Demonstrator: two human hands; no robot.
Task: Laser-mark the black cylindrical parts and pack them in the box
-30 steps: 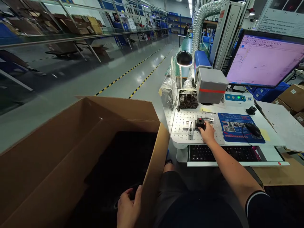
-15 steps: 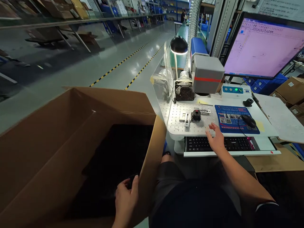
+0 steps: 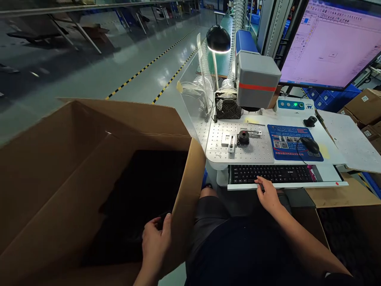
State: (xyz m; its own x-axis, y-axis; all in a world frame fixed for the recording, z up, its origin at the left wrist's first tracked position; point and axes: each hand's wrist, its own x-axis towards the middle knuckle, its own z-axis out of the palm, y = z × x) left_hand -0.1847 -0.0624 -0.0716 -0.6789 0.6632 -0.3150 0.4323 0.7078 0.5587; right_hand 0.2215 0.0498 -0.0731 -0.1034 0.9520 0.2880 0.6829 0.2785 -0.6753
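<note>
My left hand (image 3: pixel 156 240) is just inside the near right wall of a large cardboard box (image 3: pixel 195 174), closed around a small black part (image 3: pixel 162 217) that shows only in part between thumb and fingers. Dark contents fill the bottom of the box, too dim to make out. My right hand (image 3: pixel 267 195) reaches to the front edge of the keyboard tray, its fingers apart and holding nothing, fingertips by the lower keys of the black keyboard (image 3: pixel 270 173). On the perforated plate (image 3: pixel 214 147) above, a round black part (image 3: pixel 243 137) sits against small metal stops (image 3: pixel 231 143).
A grey machine head (image 3: pixel 258 75) with a red stripe overhangs the plate, beside a fan (image 3: pixel 228 107) and a lit lamp (image 3: pixel 218 39). To the right are a mouse (image 3: pixel 310 145) on a blue mat (image 3: pixel 281 145) and a monitor (image 3: pixel 324 47). Another open box (image 3: pixel 336 198) stands at lower right.
My right hand has come down and back from the edge of the plate to the front of the keyboard. My left hand stays in the box with its black part. The view has tilted down slightly.
</note>
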